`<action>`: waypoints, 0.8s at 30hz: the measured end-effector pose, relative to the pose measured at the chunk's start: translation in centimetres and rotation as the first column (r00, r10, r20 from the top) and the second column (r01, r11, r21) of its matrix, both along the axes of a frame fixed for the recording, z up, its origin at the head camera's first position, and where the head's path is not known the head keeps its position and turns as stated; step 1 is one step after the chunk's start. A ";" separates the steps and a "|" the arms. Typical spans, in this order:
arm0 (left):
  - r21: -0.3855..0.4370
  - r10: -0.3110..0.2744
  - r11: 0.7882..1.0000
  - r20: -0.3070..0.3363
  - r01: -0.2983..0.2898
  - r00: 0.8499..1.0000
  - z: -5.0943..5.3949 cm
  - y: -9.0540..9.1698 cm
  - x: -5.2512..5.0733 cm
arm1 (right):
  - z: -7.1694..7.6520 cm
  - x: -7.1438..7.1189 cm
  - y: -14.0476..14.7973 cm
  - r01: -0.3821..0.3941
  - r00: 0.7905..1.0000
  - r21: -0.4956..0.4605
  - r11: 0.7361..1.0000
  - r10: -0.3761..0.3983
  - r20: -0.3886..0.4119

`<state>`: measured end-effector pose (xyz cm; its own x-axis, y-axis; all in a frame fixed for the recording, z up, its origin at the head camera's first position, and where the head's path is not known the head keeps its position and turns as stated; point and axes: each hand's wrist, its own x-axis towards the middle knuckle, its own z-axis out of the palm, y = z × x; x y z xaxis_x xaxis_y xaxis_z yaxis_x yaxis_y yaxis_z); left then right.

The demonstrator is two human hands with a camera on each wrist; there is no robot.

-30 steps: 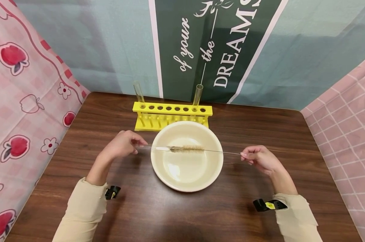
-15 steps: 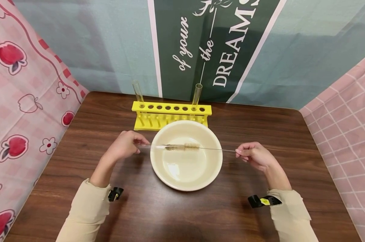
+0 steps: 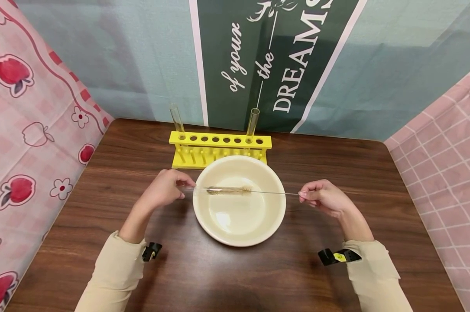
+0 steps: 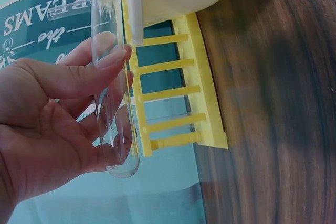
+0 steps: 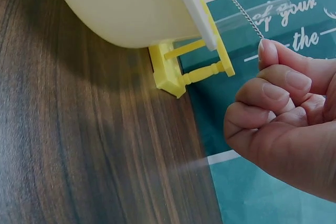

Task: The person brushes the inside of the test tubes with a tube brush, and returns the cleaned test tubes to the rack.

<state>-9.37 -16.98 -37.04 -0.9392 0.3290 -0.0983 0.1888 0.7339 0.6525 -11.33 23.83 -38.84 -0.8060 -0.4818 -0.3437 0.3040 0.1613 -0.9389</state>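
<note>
My left hand (image 3: 166, 187) grips a clear glass test tube (image 4: 113, 108) near its rounded closed end, thumb and fingers around the glass. The tube lies level, its mouth over the cream basin (image 3: 238, 234). A tan bristled test tube brush (image 3: 228, 190) sits mostly inside the tube, with a short tuft of bristles outside the mouth. To the right runs its thin twisted wire handle (image 5: 239, 6), which my right hand (image 3: 324, 198) pinches between thumb and forefinger. The other fingers of that hand are curled in.
Behind the basin stands a yellow test tube rack (image 3: 219, 141). One upright test tube (image 3: 177, 121) is at its left end, and another test tube (image 3: 252, 125) near its right end. A fabric backdrop (image 3: 141, 65) hangs behind the wooden table (image 3: 235, 277).
My right hand has moved left with the brush, and the bristles have slid deeper into the test tube. My left hand has shifted slightly right with the tube.
</note>
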 end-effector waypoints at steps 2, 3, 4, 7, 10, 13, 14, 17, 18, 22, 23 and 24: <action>0.003 0.000 1.000 -0.008 0.000 1.000 0.1 0.2 0.0 | 0.2 0.0 -0.3 -0.007 1.000 0.007 1.000 0.007 -0.001; 0.005 -0.002 1.000 -0.013 0.002 1.000 0.1 0.3 0.1 | 0.2 0.0 -0.5 -0.011 1.000 0.008 1.000 0.011 0.000; 0.007 -0.003 1.000 -0.016 0.003 1.000 0.2 0.4 0.1 | 0.3 0.0 -0.7 -0.015 1.000 0.006 1.000 0.015 0.000; 0.015 -0.007 1.000 -0.035 0.008 0.999 0.2 0.8 0.1 | 0.3 0.0 -1.4 -0.027 1.000 -0.008 1.000 0.027 0.001; 0.028 -0.007 1.000 -0.046 0.009 0.999 0.2 1.2 0.2 | 0.3 0.0 -2.1 -0.037 0.999 -0.018 0.999 0.037 0.012; 0.045 -0.007 0.999 -0.051 0.010 0.999 0.1 1.6 0.2 | 0.3 0.0 -2.9 -0.048 0.999 -0.021 0.999 0.049 0.017; 0.051 -0.009 0.999 -0.052 0.011 0.999 0.0 1.8 0.2 | 0.4 0.0 -3.2 -0.050 0.999 -0.022 0.999 0.050 0.021; 0.064 -0.008 0.998 -0.053 0.011 0.999 -0.1 2.3 0.3 | 0.4 0.0 -4.0 -0.046 0.999 -0.023 0.999 0.046 0.025; 0.068 -0.007 0.998 -0.054 0.011 0.999 -0.1 2.5 0.3 | 0.5 0.0 -4.3 -0.045 0.999 -0.019 0.999 0.045 0.026; 0.075 -0.015 0.997 -0.068 0.020 0.998 0.0 3.2 0.4 | 0.5 0.1 -5.1 -0.059 0.998 0.003 0.998 0.059 0.000; 0.076 -0.019 0.997 -0.073 0.025 0.997 0.0 3.3 0.4 | 0.5 0.1 -5.3 -0.062 0.998 0.008 0.998 0.062 -0.009; 0.076 -0.022 0.997 -0.077 0.028 0.997 0.0 3.5 0.4 | 0.4 0.1 -5.4 -0.064 0.998 0.012 0.998 0.064 -0.017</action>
<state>-8.97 -13.50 -37.04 -0.9344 0.3563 0.0001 0.2579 0.6763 0.6900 -11.19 18.42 -38.39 -0.7796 -0.5286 -0.3358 0.2761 0.1911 -0.9419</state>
